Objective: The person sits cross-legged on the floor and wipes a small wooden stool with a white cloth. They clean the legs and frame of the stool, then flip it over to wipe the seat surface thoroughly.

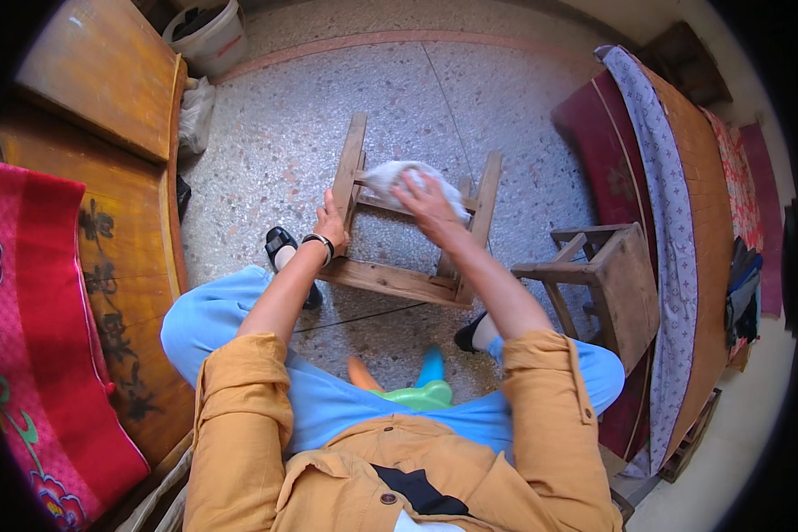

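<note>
Stool (386, 280): plain brown wood, bare, worn; overturned on the speckled floor (275, 151), broad plank at the near side, legs (350, 151) pointing away, joined by rails. Cloth (386, 177): white, crumpled, partly blurred; bunched at the far rail, between the two legs.
</note>
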The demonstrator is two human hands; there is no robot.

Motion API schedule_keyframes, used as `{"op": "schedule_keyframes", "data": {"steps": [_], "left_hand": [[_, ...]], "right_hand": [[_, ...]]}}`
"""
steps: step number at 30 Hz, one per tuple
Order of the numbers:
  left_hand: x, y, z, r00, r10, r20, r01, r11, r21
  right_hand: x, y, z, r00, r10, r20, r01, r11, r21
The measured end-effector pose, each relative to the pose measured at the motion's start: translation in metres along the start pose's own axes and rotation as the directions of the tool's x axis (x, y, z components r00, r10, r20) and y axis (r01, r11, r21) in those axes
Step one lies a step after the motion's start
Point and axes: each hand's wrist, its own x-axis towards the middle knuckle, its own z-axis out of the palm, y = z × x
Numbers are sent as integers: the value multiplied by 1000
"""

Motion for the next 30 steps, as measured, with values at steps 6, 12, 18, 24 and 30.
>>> {"op": "schedule_keyframes", "data": {"steps": [6,12,18,24,30], "left_hand": [[-1,4,7,996,-79,-30,80,996,40],[1,2,4,998,-58,-13,58,998,36],[11,-5,2,994,-28,107,23,999,43],[25,-35,-5,965,227,129,-186,945,-268],[23,-35,-2,978,207,34,-202,973,-112]], "right_hand": [[-66,43,-54,992,59,108,-62,998,25],[10,-17,11,980,196,-45,-184,965,186],[64,-71,-16,925,379,-29,-250,664,704],[-57,-148,-42,993,-62,96,31,955,293],[-147,-83,-84,967,-107,233,81,990,118]]}}
